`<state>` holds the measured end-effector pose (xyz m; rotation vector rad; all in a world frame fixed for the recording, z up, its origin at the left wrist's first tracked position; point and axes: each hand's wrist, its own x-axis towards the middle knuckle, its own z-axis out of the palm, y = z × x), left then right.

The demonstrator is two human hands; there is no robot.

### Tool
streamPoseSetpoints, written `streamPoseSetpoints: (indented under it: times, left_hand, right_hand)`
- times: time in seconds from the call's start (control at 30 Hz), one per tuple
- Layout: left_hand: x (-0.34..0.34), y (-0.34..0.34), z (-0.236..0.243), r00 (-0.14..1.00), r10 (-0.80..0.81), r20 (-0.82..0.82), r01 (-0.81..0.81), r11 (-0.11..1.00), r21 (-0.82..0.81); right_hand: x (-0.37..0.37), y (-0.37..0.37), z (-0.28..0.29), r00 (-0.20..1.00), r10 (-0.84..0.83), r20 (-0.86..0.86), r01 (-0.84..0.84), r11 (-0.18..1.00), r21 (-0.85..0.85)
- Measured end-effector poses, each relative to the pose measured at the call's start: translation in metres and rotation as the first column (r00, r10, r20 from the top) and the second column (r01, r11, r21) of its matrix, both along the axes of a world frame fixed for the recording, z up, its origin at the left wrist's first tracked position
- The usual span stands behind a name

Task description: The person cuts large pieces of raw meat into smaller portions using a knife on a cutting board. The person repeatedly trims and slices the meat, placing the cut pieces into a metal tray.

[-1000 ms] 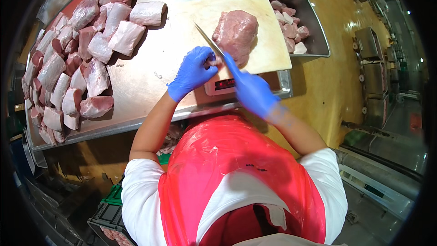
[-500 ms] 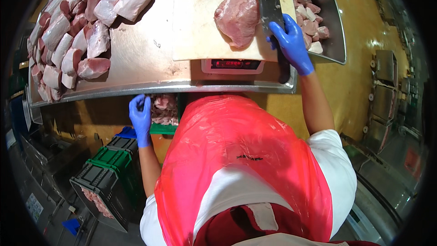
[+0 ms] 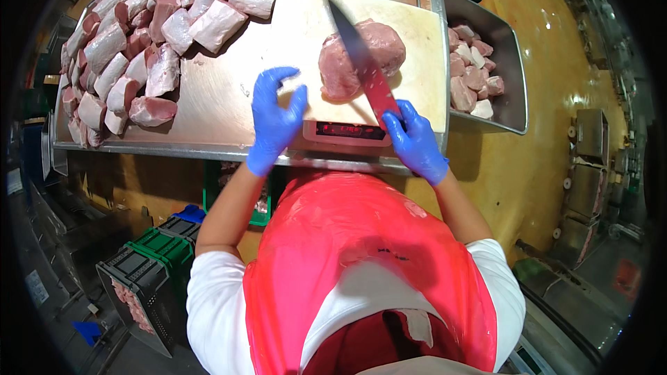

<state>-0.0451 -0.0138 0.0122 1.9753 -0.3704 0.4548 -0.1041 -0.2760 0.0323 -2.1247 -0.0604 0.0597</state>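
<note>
A large boneless piece of raw meat lies on the white cutting board. My right hand, in a blue glove, grips the handle of a long knife; the blade slants over the meat toward the far left. Whether the edge touches the meat, I cannot tell. My left hand, also gloved in blue, is open, thumb and fingers curved apart, at the board's near left side. Under the board's front edge sits a scale with a lit red display.
Many pieces of meat are heaped on the left of the steel table. A metal tub with cut chunks stands to the right. Below the table's front edge is a green crate; stacked crates stand at lower left.
My left hand has risen from below the table edge to the board. The knife has swung left from the board's right side across the meat, which now lies turned differently.
</note>
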Motion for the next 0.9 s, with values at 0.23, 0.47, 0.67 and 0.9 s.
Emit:
streamPoseSetpoints:
  times: [0.23, 0.47, 0.67, 0.9]
  left_hand:
    - [-0.007, -0.037, -0.024, 0.979, -0.096, 0.179, 0.034, 0.946, 0.323]
    - [-0.005, -0.029, -0.033, 0.980, -0.049, 0.193, -0.016, 0.946, 0.323]
    - [-0.018, -0.051, -0.001, 0.987, -0.083, 0.140, 0.024, 0.925, 0.379]
    - [-0.015, -0.030, -0.025, 0.972, -0.145, 0.186, 0.057, 0.910, 0.410]
  right_hand:
    - [0.029, 0.022, 0.012, 0.963, 0.248, 0.103, -0.180, 0.880, -0.440]
    - [-0.050, -0.086, 0.059, 0.933, 0.355, -0.059, -0.285, 0.627, -0.725]
    - [-0.039, -0.068, 0.067, 0.974, 0.113, 0.194, -0.005, 0.876, -0.482]
    - [0.006, 0.009, 0.019, 0.934, 0.275, 0.229, -0.122, 0.847, -0.517]
